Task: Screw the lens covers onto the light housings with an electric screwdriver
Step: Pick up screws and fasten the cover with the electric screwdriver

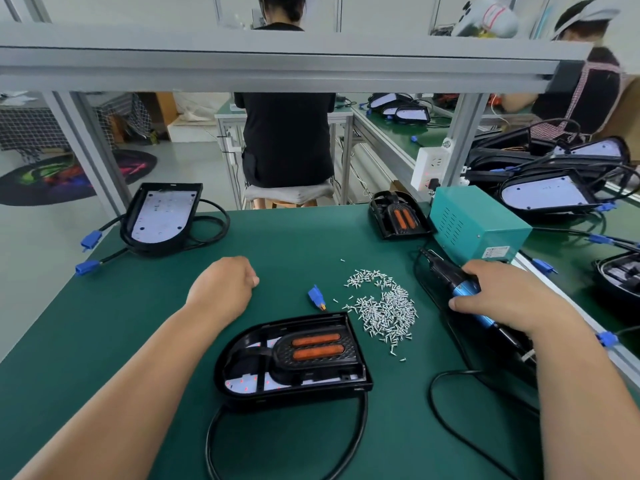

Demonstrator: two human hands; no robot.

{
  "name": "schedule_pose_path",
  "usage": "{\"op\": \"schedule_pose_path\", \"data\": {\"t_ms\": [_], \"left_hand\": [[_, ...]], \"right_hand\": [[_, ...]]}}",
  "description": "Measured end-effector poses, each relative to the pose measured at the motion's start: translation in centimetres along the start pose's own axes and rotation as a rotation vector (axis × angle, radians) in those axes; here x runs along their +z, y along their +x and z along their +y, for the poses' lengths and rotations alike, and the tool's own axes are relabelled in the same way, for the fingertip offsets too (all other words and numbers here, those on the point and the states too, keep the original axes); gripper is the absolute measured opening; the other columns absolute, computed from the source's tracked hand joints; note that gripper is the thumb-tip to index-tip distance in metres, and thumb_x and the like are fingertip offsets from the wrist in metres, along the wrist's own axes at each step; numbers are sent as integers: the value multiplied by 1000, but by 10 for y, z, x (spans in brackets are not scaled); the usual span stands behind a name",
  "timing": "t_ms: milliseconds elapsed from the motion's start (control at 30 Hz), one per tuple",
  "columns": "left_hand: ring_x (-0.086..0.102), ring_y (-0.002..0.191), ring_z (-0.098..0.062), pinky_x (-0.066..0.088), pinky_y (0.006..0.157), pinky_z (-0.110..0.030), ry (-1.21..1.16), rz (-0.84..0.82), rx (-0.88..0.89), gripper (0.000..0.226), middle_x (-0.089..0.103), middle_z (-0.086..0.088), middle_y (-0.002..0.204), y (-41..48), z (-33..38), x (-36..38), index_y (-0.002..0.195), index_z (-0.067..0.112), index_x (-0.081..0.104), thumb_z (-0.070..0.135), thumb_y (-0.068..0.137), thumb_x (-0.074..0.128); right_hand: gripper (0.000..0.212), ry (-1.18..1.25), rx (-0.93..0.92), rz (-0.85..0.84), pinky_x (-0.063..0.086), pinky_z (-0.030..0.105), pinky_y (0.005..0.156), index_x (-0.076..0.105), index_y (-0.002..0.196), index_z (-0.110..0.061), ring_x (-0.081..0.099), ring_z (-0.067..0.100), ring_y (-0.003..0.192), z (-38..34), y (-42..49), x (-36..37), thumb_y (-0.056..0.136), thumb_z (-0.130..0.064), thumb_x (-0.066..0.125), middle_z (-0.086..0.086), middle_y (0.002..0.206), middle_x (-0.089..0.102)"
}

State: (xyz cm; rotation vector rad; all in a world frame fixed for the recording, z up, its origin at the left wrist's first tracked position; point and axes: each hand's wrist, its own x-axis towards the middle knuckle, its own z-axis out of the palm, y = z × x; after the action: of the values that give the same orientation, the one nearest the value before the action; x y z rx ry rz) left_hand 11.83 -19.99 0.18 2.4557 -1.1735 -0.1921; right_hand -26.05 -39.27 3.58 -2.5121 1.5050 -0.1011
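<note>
left hand (pixel 224 285): fingers curled into a loose fist, knuckles down on the green surface (pixel 121 289), left of the screws. Nothing visible in it.
right hand (pixel 505 297): wrapped over the electric screwdriver (pixel 465 289), thumb on the near side of the blue body.
screwdriver: lies low at the right side of the surface, bit end pointing away towards the teal power box (pixel 479 226), black cord trailing back towards the person.
near housing (pixel 294 393): black, flat on the surface right in front, between the two forearms, neither hand touching it.
lens cover (pixel 317 348): seated inside the near housing, two orange strips facing up, white board showing through at the rounded end.
housing cable (pixel 360 431): black, loops from under the housing towards the near edge.
screws (pixel 384 308): loose silver pile just right of the near housing, between it and the screwdriver.
blue connector (pixel 315 295): on the surface just behind the housing, left of the pile.
second covered housing (pixel 398 216): far right, beside the power box, orange strips up.
open housing (pixel 162 216): far left corner, white board exposed, no cover on it, cable coiled round it.
background: seated person in black top (pixel 285 140), back turned, beyond the surface.
</note>
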Motion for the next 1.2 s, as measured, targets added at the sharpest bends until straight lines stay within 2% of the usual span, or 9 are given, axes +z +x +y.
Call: {"op": "schedule_pose_path", "data": {"t_ms": [133,233,433,533,633,767,900,1067,1200], "left_hand": [[61,81,-29,50,68,-39,2,47,-5,17,65,-8,89,-2,-7,-1,95,10,59,24,103,63],[58,75,-22,43,58,-34,28,80,-21,17,64,-5,85,-6,-16,-1,88,15,59,22,104,60],[60,82,-27,54,72,-41,4,55,-7,13,66,-5,92,-8,-20,-6,92,17,62,14,102,55],[63,89,-24,55,80,-40,-95,42,-9,4,67,3,96,-9,-21,-9,99,24,63,27,101,63],[63,89,-20,53,74,-36,-29,60,37,7,65,9,96,-11,-15,-5,93,32,65,31,100,63],[61,84,-24,51,70,-37,63,48,81,19,61,5,97,-11,-9,0,87,29,62,20,101,53],[62,78,-25,53,69,-39,58,61,84,18,64,6,89,-15,-11,3,88,27,57,20,102,49],[57,63,-18,43,60,-29,-419,4,38,18,77,9,84,-27,-11,-6,87,27,68,21,103,60],[49,49,-2,41,49,-13,-701,-158,41,12,79,4,81,-51,2,-9,89,18,79,15,98,71]], "right_hand": [[38,28,-14,1,44,33,71,63,103,-22,59,13,85,1,-1,0,84,-47,84,-4,93,64],[37,36,-19,-2,43,32,69,64,103,-22,59,12,85,1,-1,0,84,-46,85,-3,94,64],[32,46,-42,-10,44,31,69,64,100,-23,60,13,83,1,0,-1,85,-43,84,-2,91,66],[27,56,-48,-13,46,32,69,64,94,-27,62,14,81,1,0,0,85,-42,83,-3,87,67],[21,139,-46,4,50,35,73,66,91,-26,64,16,80,2,0,3,84,-37,82,-3,83,69],[18,317,-82,108,52,38,80,66,96,-19,66,26,85,1,3,5,90,-34,75,0,85,70],[27,546,-117,155,51,40,77,68,107,-32,65,21,80,-8,0,2,88,-51,65,-5,84,69],[22,1050,-152,124,62,31,63,73,108,-32,71,18,74,-19,-3,0,90,-39,63,8,103,78],[20,1418,-122,174,62,39,60,77,102,-21,69,28,73,-24,-1,-4,97,-27,58,21,107,76]]}}
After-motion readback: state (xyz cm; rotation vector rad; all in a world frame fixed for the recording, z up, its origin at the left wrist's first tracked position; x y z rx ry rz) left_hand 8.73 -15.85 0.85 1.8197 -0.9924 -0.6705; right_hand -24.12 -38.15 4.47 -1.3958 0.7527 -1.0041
